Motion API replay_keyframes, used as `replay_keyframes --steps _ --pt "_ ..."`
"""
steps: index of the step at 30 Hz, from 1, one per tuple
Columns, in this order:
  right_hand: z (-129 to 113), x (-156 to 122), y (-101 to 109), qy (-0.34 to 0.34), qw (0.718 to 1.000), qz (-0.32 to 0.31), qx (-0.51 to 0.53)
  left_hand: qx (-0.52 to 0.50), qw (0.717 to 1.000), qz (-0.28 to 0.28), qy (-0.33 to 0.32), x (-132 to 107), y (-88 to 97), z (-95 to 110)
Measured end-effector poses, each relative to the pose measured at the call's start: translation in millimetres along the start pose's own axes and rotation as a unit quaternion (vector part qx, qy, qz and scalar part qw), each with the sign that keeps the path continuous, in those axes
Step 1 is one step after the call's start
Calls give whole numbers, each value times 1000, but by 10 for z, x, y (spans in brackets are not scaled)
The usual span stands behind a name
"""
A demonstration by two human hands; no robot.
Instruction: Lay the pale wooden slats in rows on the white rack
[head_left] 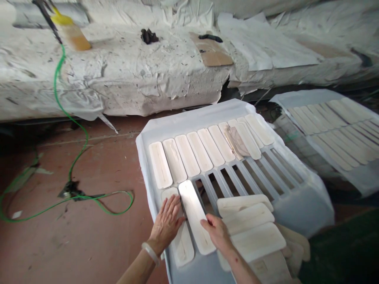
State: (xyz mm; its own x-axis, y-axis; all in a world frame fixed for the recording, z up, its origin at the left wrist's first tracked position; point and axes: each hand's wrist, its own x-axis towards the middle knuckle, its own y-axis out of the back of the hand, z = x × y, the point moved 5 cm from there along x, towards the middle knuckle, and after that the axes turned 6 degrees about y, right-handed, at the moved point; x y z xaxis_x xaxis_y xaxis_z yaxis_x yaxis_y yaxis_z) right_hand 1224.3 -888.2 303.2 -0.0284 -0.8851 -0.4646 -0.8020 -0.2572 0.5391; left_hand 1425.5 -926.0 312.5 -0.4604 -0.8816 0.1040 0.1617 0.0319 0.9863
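Note:
A long cream panel [194, 211] with rounded corners lies over a slot of the grey slotted frame [296, 213]. My right hand [216, 228] grips this panel by its right edge near the lower end. Flat on a neighbouring cream panel [184, 246], my left hand [168, 221] has its fingers stretched out, with the thumb close to the gripped panel. Beside my right forearm lies a loose pile of similar panels [257, 240], partly overlapping. A back row of panels [194, 152] covers the far slots, and several front slots to the right are uncovered.
Behind the frame runs a bench [166, 79] under stained white sheeting. On it are a yellow-topped bottle [75, 33], a dark crumpled scrap [149, 36] and cardboard [217, 57]. A green hose [84, 146] trails onto the reddish floor [118, 240]. Another panel-filled frame [352, 173] stands right.

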Motion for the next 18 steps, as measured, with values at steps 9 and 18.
replay_keyframes --steps 9,18 --pt "80 168 -101 -28 996 -64 -56 -46 999 -5 28 57 5 -54" --pt "-102 168 -10 -49 981 -47 -181 -39 999 35 -9 59 -137 111"
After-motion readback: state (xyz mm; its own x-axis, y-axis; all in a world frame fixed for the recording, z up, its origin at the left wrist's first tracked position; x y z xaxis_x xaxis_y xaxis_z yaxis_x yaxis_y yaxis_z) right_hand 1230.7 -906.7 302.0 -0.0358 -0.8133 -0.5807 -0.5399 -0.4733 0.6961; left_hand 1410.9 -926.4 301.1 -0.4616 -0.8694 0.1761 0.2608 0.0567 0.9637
